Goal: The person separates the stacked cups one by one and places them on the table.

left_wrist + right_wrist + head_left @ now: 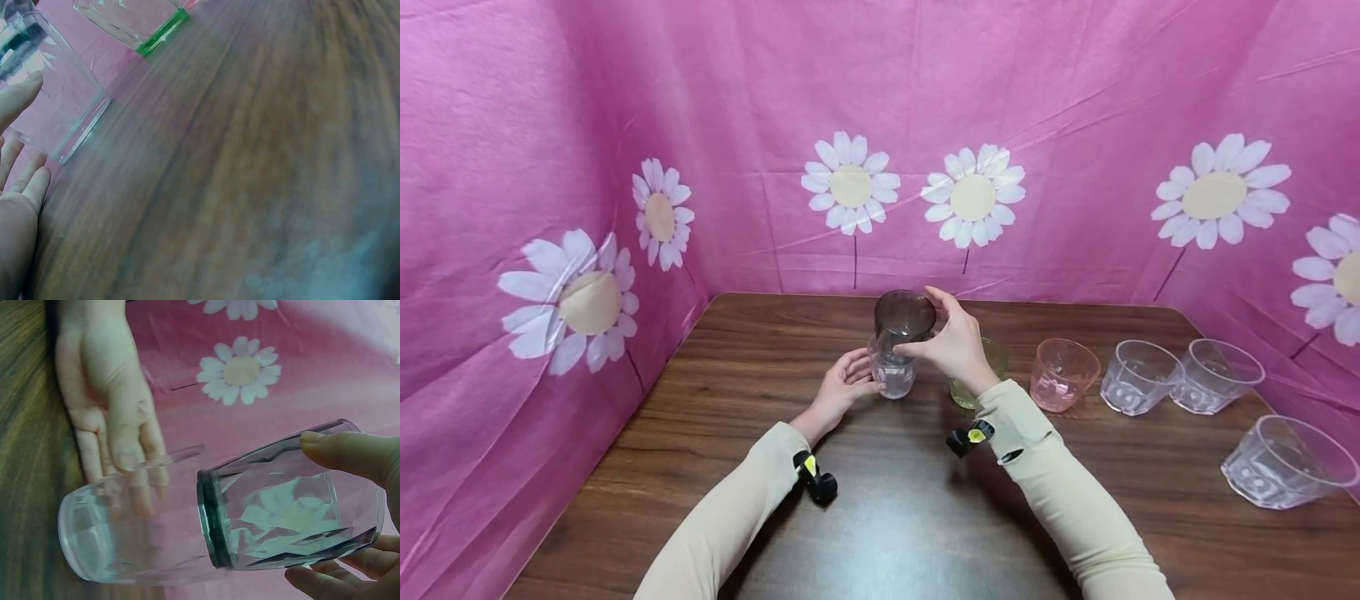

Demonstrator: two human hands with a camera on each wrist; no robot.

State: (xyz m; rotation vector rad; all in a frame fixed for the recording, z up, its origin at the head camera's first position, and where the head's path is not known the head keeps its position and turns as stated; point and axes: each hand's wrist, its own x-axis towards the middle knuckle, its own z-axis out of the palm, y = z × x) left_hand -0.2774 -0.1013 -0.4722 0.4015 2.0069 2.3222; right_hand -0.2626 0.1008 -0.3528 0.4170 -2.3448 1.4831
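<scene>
In the head view my right hand (957,348) grips a smoky grey tumbler (901,312) by its sides, thumb in front and fingers behind. The tumbler is upright, its base right at the mouth of a clear tumbler (896,385) that stands on the table. My left hand (835,395) holds that clear tumbler loosely, thumb on the near side and fingers around the back. From the right wrist view, the grey tumbler's thick dark base (213,519) overlaps the clear rim. Left thumb (22,97) lies against the clear wall in the left wrist view.
A green tumbler (962,395), partly hidden by my right hand, stands on the wooden table (820,533). Farther right are a pink tumbler (1063,379) and two clear ones (1138,379) side by side. Another clear tumbler (1273,467) sits nearer the right edge. Pink flowered cloth (737,150) surrounds the table.
</scene>
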